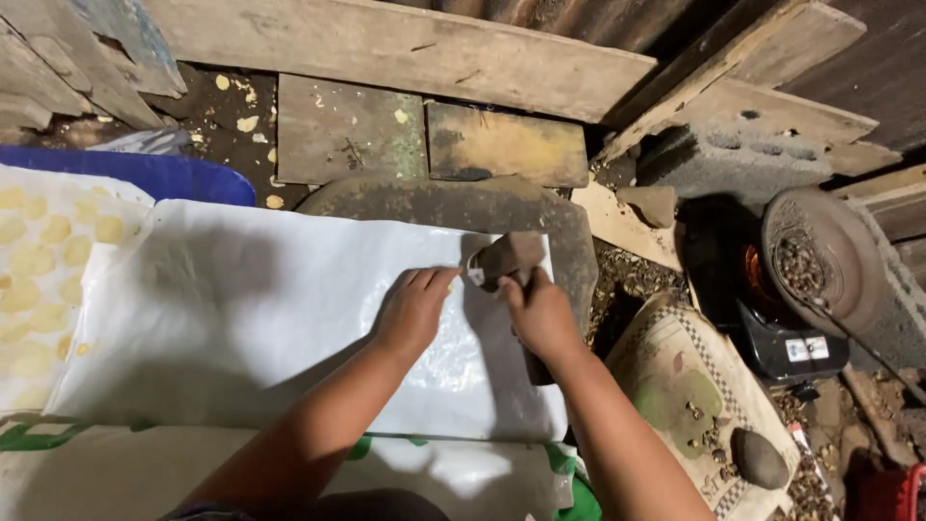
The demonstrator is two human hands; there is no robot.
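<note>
While our left hand (pixel 413 311) lies flat on the sheet (pixel 289 318), our right hand (pixel 540 314) clamps the mallet (pixel 506 259), head at eleven o'clock beside the left fingertips.

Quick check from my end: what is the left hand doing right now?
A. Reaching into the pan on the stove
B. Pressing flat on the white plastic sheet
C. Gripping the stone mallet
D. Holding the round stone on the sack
B. The left hand lies palm down, fingers spread, on the white plastic sheet, while the right hand has its grip on the stone mallet just beside it.
</note>
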